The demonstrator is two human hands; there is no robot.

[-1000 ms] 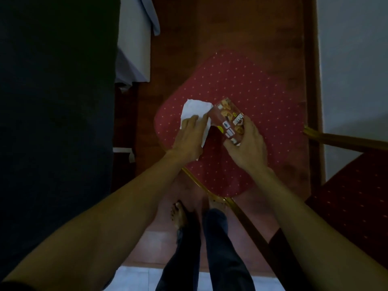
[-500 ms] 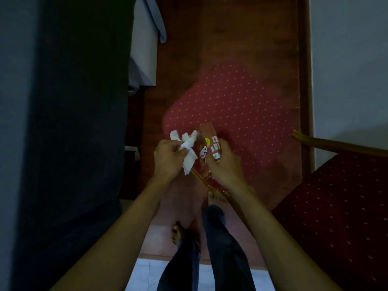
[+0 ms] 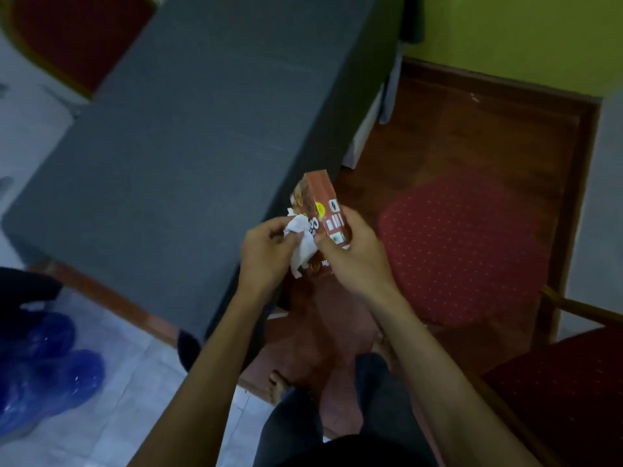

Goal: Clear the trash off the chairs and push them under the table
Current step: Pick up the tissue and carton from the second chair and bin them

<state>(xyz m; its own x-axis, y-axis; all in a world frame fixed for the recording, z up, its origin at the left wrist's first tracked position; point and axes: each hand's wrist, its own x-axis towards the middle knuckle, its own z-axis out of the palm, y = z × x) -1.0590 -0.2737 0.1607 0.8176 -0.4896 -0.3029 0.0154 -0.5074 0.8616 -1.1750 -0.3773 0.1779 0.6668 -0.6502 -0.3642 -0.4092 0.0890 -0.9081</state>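
My left hand [image 3: 264, 254] is closed around a crumpled white tissue [image 3: 301, 242]. My right hand [image 3: 354, 254] grips a brown printed snack box [image 3: 322, 203], held upright. Both hands meet in mid-air beside the corner of the grey table [image 3: 188, 136]. The red dotted chair seat [image 3: 462, 247] lies below and to the right of the hands, with nothing on it. A second dark red chair [image 3: 566, 392] shows at the lower right, its seat partly cut off by the frame.
A third red chair [image 3: 74, 35] stands beyond the table at the top left. Blue plastic bags [image 3: 43, 372] lie on the white tiled floor at the lower left. Brown carpet [image 3: 472, 139] runs to a green wall [image 3: 522, 35]. My bare feet are below.
Both hands have lifted the tissue and the box off the chair seat and brought them together beside the table. The view has swung left, and the tissue is now crumpled.
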